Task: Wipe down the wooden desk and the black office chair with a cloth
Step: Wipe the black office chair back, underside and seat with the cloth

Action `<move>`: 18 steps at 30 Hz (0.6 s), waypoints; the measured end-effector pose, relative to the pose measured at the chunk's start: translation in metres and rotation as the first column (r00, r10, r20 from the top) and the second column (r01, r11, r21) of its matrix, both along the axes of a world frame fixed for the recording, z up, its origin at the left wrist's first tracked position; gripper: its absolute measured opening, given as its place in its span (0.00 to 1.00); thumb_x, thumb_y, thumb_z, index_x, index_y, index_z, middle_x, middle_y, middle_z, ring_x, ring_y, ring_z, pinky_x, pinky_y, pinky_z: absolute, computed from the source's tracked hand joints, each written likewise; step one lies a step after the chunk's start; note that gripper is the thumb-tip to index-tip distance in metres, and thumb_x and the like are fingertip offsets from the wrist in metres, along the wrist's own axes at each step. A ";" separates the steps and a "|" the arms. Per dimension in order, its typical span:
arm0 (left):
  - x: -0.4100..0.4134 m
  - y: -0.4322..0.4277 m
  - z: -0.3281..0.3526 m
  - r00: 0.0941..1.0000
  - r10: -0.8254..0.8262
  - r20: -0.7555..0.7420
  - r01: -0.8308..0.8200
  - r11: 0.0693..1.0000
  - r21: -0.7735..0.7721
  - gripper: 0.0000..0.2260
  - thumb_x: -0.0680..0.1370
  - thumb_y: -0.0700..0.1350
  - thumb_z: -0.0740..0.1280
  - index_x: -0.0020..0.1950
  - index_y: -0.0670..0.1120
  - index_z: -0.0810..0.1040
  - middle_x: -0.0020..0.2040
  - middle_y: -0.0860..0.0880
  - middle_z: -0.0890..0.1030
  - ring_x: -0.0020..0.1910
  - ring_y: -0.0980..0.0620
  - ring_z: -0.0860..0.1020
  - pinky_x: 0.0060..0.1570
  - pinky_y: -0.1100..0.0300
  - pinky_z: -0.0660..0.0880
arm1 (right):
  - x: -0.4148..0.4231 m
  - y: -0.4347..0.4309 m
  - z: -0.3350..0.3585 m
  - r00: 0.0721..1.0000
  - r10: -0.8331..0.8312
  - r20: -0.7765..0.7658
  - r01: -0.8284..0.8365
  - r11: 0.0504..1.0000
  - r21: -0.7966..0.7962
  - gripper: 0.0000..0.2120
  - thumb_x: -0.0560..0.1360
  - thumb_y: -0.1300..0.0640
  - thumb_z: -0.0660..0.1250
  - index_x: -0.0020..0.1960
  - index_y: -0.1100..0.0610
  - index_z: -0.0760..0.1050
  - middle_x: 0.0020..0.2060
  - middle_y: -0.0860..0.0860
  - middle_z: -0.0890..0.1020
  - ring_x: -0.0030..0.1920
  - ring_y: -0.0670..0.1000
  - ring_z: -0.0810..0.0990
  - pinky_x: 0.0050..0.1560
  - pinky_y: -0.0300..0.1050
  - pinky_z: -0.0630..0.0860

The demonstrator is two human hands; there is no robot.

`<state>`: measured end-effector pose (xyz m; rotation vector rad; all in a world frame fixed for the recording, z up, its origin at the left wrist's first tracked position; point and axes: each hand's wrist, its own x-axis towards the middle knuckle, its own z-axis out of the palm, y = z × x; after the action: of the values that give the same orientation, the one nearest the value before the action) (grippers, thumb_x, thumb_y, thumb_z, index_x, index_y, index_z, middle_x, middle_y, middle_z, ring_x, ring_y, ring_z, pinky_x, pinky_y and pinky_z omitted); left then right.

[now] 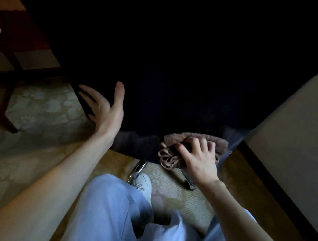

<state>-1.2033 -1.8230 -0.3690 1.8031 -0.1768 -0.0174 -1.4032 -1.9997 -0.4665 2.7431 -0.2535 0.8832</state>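
Head view, right grip: my right hand clutches the bunched cloth on the black chair's near edge, right of centre.
Left grip: my left hand is released, fingers straight against the chair's left side.
Risk: the wheeled chair may roll or swivel away if I press hard.
Cloth axis: runs left-right along the edge.
Counter: wooden counter stands far left.

black chair, brown cloth, floral carpet
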 end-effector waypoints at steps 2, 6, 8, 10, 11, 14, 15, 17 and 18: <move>0.001 0.000 -0.001 1.000 0.013 0.013 -0.014 1.000 0.010 0.46 0.81 0.69 0.56 0.83 0.46 0.33 0.84 0.43 0.35 0.83 0.51 0.41 0.69 0.62 0.36 | -0.010 0.001 -0.009 0.995 -0.018 -0.097 0.021 0.999 0.027 0.26 0.64 0.47 0.81 0.59 0.52 0.79 0.49 0.58 0.75 0.50 0.59 0.70 0.50 0.57 0.70; 0.000 0.001 0.001 1.000 0.014 0.011 -0.014 1.000 0.008 0.47 0.79 0.71 0.55 0.83 0.48 0.33 0.84 0.44 0.35 0.83 0.50 0.41 0.76 0.54 0.37 | -0.017 0.007 0.016 0.998 -0.029 -0.057 0.034 0.995 0.090 0.30 0.61 0.45 0.82 0.60 0.52 0.80 0.51 0.58 0.77 0.51 0.60 0.72 0.49 0.57 0.70; -0.006 -0.002 0.004 1.000 0.016 -0.013 -0.016 1.000 0.007 0.45 0.80 0.71 0.55 0.83 0.49 0.33 0.84 0.45 0.35 0.83 0.48 0.41 0.80 0.46 0.40 | -0.016 0.012 0.046 0.998 -0.031 0.049 0.025 0.994 0.104 0.28 0.63 0.47 0.80 0.61 0.53 0.81 0.54 0.59 0.79 0.53 0.60 0.72 0.51 0.56 0.68; -0.016 -0.005 0.008 0.998 0.025 -0.051 -0.025 1.000 -0.007 0.43 0.82 0.70 0.53 0.83 0.50 0.33 0.84 0.45 0.37 0.84 0.45 0.44 0.81 0.43 0.44 | -0.018 0.014 0.083 0.981 -0.019 0.194 0.008 0.998 0.058 0.23 0.67 0.52 0.74 0.62 0.53 0.82 0.54 0.60 0.80 0.52 0.59 0.71 0.50 0.55 0.66; -0.022 -0.007 0.010 0.997 0.039 -0.063 -0.040 0.999 -0.015 0.41 0.82 0.69 0.53 0.84 0.51 0.35 0.85 0.45 0.39 0.84 0.43 0.46 0.81 0.43 0.46 | -0.020 0.014 0.103 0.965 -0.003 0.261 -0.003 1.000 0.023 0.21 0.69 0.54 0.72 0.62 0.53 0.82 0.53 0.60 0.80 0.52 0.59 0.71 0.50 0.55 0.66; -0.045 -0.017 0.019 0.998 0.061 0.014 -0.061 0.998 -0.020 0.39 0.84 0.65 0.55 0.85 0.49 0.38 0.85 0.43 0.42 0.83 0.41 0.49 0.81 0.44 0.49 | -0.032 0.004 0.156 0.918 0.034 0.396 0.005 0.995 -0.097 0.16 0.74 0.53 0.71 0.61 0.53 0.83 0.53 0.60 0.82 0.53 0.59 0.72 0.51 0.54 0.66; -0.054 -0.023 0.022 0.998 0.045 0.048 -0.044 0.999 -0.017 0.39 0.84 0.64 0.56 0.85 0.48 0.38 0.85 0.42 0.41 0.84 0.41 0.48 0.81 0.43 0.49 | -0.037 -0.001 0.168 0.908 0.031 0.418 0.020 0.993 -0.119 0.16 0.75 0.52 0.71 0.62 0.53 0.83 0.54 0.61 0.82 0.54 0.59 0.71 0.52 0.54 0.66; -0.068 -0.034 0.026 0.998 0.000 0.055 0.002 1.000 -0.030 0.42 0.83 0.65 0.57 0.84 0.48 0.35 0.84 0.42 0.38 0.83 0.40 0.46 0.81 0.43 0.49 | -0.045 -0.015 0.179 0.898 0.016 0.440 0.058 0.987 -0.153 0.15 0.76 0.51 0.70 0.62 0.53 0.82 0.56 0.60 0.80 0.55 0.58 0.71 0.53 0.54 0.65; -0.072 -0.039 0.027 0.999 -0.012 0.038 0.014 0.999 -0.039 0.43 0.82 0.67 0.56 0.84 0.49 0.34 0.84 0.43 0.36 0.83 0.39 0.45 0.81 0.43 0.49 | -0.048 -0.022 0.178 0.905 0.008 0.425 0.068 0.984 -0.164 0.15 0.76 0.51 0.70 0.62 0.52 0.82 0.57 0.59 0.79 0.55 0.58 0.71 0.53 0.54 0.65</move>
<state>-1.2755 -1.8615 -0.3417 1.7636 -0.2145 0.0108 -1.4510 -2.0216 -0.2882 2.3523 -0.2790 1.4184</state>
